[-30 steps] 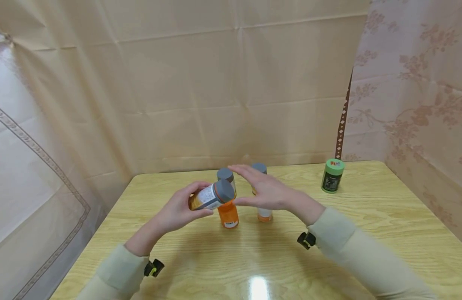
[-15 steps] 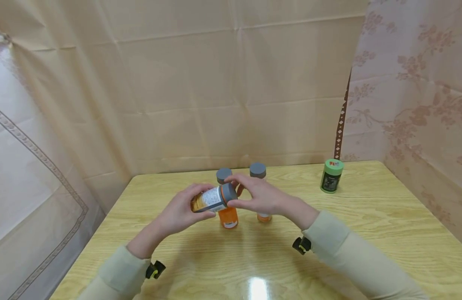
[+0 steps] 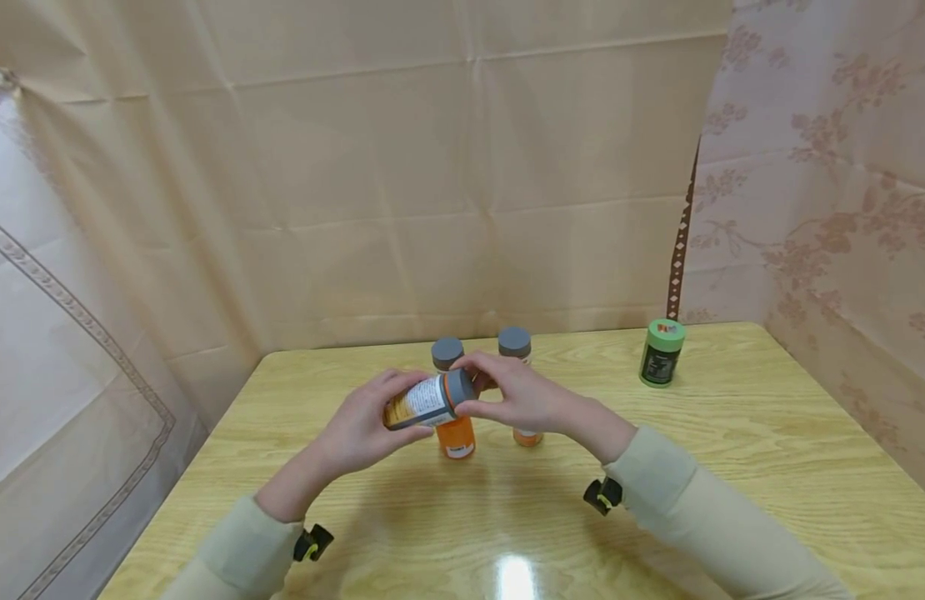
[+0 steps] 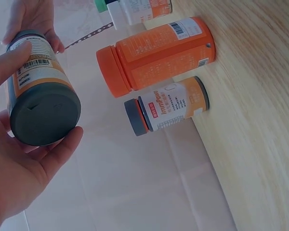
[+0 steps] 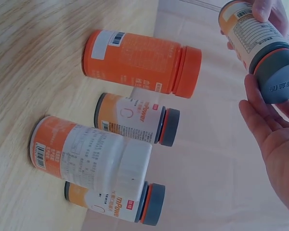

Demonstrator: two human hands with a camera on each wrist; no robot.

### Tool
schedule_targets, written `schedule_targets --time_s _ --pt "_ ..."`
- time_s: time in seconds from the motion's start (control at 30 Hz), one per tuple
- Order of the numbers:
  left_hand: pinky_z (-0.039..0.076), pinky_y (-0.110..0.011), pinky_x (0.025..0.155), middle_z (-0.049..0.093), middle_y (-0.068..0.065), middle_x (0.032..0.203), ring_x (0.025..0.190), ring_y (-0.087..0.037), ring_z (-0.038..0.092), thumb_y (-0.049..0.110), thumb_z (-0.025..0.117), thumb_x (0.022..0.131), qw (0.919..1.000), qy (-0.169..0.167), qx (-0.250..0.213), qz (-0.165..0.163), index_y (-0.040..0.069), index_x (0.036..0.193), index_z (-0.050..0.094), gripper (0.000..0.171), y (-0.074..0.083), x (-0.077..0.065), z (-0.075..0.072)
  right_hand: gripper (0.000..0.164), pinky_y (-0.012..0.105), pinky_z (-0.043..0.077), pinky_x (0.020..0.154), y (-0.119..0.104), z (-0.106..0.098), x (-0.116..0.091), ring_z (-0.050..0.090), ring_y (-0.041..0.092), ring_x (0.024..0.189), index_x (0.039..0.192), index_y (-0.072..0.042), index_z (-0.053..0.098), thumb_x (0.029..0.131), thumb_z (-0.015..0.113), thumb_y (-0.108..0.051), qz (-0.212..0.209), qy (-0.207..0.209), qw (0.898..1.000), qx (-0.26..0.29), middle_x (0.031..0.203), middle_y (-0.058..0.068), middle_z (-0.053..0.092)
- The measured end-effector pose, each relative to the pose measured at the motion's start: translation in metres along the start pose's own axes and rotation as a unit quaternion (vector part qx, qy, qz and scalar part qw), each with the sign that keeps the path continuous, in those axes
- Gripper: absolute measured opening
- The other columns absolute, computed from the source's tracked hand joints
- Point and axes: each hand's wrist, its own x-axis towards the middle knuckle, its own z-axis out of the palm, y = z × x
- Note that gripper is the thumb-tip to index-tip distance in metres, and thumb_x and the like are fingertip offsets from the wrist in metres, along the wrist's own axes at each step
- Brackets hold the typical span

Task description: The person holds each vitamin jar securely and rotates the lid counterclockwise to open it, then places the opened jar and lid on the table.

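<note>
A supplement bottle (image 3: 425,402) with a grey cap and orange ring is held tilted above the table, its cap to the right. My left hand (image 3: 367,423) grips its body, thumb along the near side; the left wrist view shows its dark base (image 4: 45,115). On the grey cap (image 5: 278,82), my right hand (image 3: 526,398) has its thumb and fingertips on opposite sides. Behind and below the held bottle stands an orange bottle (image 5: 135,62), partly hidden in the head view. Under my right hand is a white-capped bottle (image 5: 94,156), mostly covered in the head view.
Two more grey-capped bottles stand behind the orange and white-capped ones, one on the left (image 3: 447,352) and one on the right (image 3: 514,340). A dark jar with a green lid (image 3: 661,354) is at the back right of the wooden table (image 3: 342,533). Cloth (image 3: 372,208) hangs behind.
My right hand has come down from above the cap and closed its fingers on it. The held bottle has turned slightly more level in my left hand.
</note>
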Motion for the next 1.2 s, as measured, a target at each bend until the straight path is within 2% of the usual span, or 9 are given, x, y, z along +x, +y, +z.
schedule_targets --time_s 0.1,0.27,0.43,0.53,0.73,0.93,1.07,1.2 --pt "0.05 -0.032 0.074 0.058 0.0 0.114 0.09 -0.015 0.056 0.029 0.081 0.081 0.9999 -0.001 0.011 0.007 0.018 0.132 0.057 0.057 -0.0009 -0.0008 0.0002 0.046 0.032 0.051 0.084 0.0005 0.0008 -0.0007 0.059 0.011 0.093 0.129 -0.004 0.051 0.092 0.069 -0.024 -0.011 0.001 1.0 0.001 0.11 0.002 0.06" --pt "0.049 -0.031 0.072 0.058 0.001 0.111 0.088 -0.015 0.056 0.033 0.079 0.082 1.0 -0.01 -0.001 -0.001 0.018 0.132 0.057 0.057 -0.0027 -0.0033 -0.0001 0.051 0.027 0.048 0.089 -0.0002 0.0012 -0.0019 0.057 0.013 0.104 0.131 -0.003 0.049 0.089 0.072 -0.02 -0.035 -0.002 0.999 -0.033 0.12 0.005 0.057" --pt "0.05 -0.031 0.071 0.058 0.001 0.112 0.087 -0.015 0.056 0.035 0.079 0.082 1.0 -0.006 -0.005 0.0 0.018 0.132 0.057 0.057 -0.0024 -0.0035 -0.0002 0.053 0.029 0.047 0.093 -0.0025 0.0 -0.0034 0.055 0.016 0.109 0.132 -0.005 0.049 0.088 0.074 -0.016 -0.058 0.006 0.997 -0.048 0.124 0.007 0.055" --pt "0.05 -0.031 0.07 0.058 0.001 0.111 0.087 -0.014 0.056 0.035 0.079 0.082 1.0 -0.001 0.001 0.002 0.018 0.132 0.058 0.057 -0.0019 -0.0031 -0.0001 0.054 0.03 0.047 0.093 -0.0027 -0.0006 -0.004 0.054 0.016 0.109 0.132 -0.006 0.049 0.087 0.075 -0.014 -0.057 0.009 0.997 -0.047 0.125 0.005 0.055" --pt "0.049 -0.031 0.07 0.058 0.002 0.11 0.087 -0.014 0.056 0.033 0.08 0.081 1.0 0.0 0.004 -0.005 0.019 0.131 0.058 0.056 -0.0016 -0.003 0.0 0.059 0.035 0.046 0.094 -0.003 -0.0009 -0.0047 0.055 0.016 0.111 0.135 -0.009 0.048 0.085 0.077 -0.015 -0.03 0.013 0.999 -0.041 0.13 0.003 0.054" --pt "0.049 -0.032 0.071 0.057 0.003 0.113 0.088 -0.015 0.055 0.033 0.081 0.08 0.9999 0.0 0.005 -0.014 0.021 0.132 0.058 0.058 -0.0041 -0.0041 0.0007 0.062 0.042 0.048 0.09 -0.0071 -0.003 -0.0034 0.054 0.019 0.115 0.143 -0.012 0.042 0.091 0.07 -0.032 0.033 0.022 0.998 -0.048 0.136 0.003 0.051" --pt "0.049 -0.032 0.071 0.057 0.003 0.113 0.088 -0.015 0.055 0.033 0.081 0.08 0.9999 0.0 0.007 -0.014 0.021 0.131 0.058 0.058 -0.0039 -0.0037 0.0011 0.057 0.039 0.049 0.085 -0.0084 -0.0044 -0.0021 0.057 0.017 0.11 0.142 -0.014 0.043 0.095 0.062 -0.039 0.063 0.013 0.997 -0.044 0.128 0.002 0.056" --pt "0.049 -0.033 0.072 0.058 0.003 0.112 0.088 -0.016 0.055 0.031 0.082 0.08 0.9999 -0.001 0.008 -0.013 0.02 0.131 0.058 0.058 -0.0023 -0.003 0.0013 0.054 0.033 0.051 0.076 -0.0086 -0.0049 -0.002 0.061 0.016 0.097 0.141 -0.013 0.043 0.097 0.057 -0.043 0.076 -0.006 0.997 -0.031 0.112 0.003 0.063"
